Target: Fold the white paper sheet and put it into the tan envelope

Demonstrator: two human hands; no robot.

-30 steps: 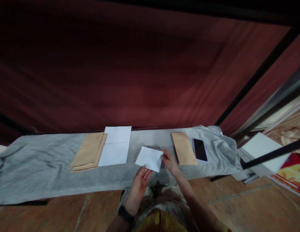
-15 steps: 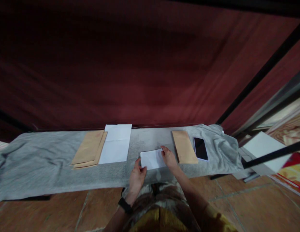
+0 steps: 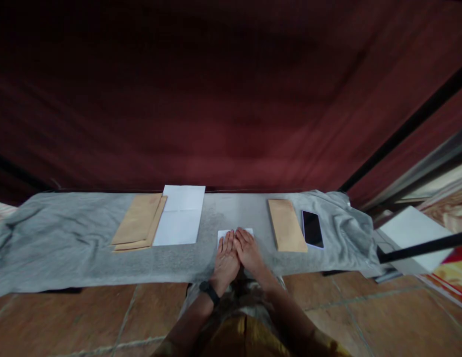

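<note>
A folded white sheet of paper point(image 3: 222, 233) lies on the grey cloth point(image 3: 231, 210) in front of me, mostly covered by my hands. My left hand point(image 3: 227, 258) rests flat on it, fingers stretched forward, a black band on the wrist. Beside it and touching it, my right hand point(image 3: 248, 249) also presses flat on the paper. To the left lie another white sheet point(image 3: 181, 218) with a crease across it and a few brown envelopes point(image 3: 137, 220), partly overlapping. On the right is a brown envelope or stack of envelopes point(image 3: 288, 225).
A phone point(image 3: 312, 229) with a dark screen lies right of the brown envelope. Behind the cloth-covered surface hangs a dark red curtain point(image 3: 231, 129). Black metal bars point(image 3: 409, 124) and a white board point(image 3: 413, 233) stand at the right, above the tiled floor point(image 3: 160, 312).
Both hands have moved from the left and right edges of the folded paper onto its middle, where they now lie flat side by side. The view has shifted slightly.
</note>
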